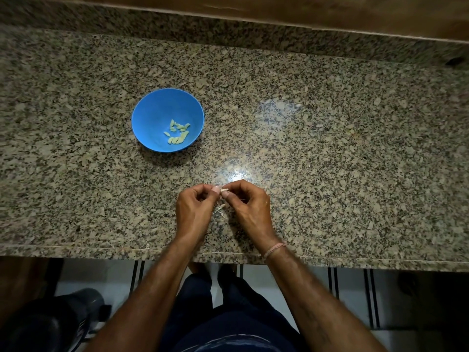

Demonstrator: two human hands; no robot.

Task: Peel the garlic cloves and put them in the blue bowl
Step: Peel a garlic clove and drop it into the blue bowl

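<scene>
A blue bowl stands on the granite counter, left of centre, with several pale peeled garlic cloves in its bottom. Near the counter's front edge my left hand and my right hand meet, fingers curled. Between their fingertips they pinch one small garlic clove, mostly hidden by the fingers. Bits of papery garlic skin lie on the counter just under the hands.
The speckled granite counter stretches wide to the right, with a bright light reflection ahead of the hands. A wooden wall edge runs along the back. Below the front edge I see dark trousers and tiled floor.
</scene>
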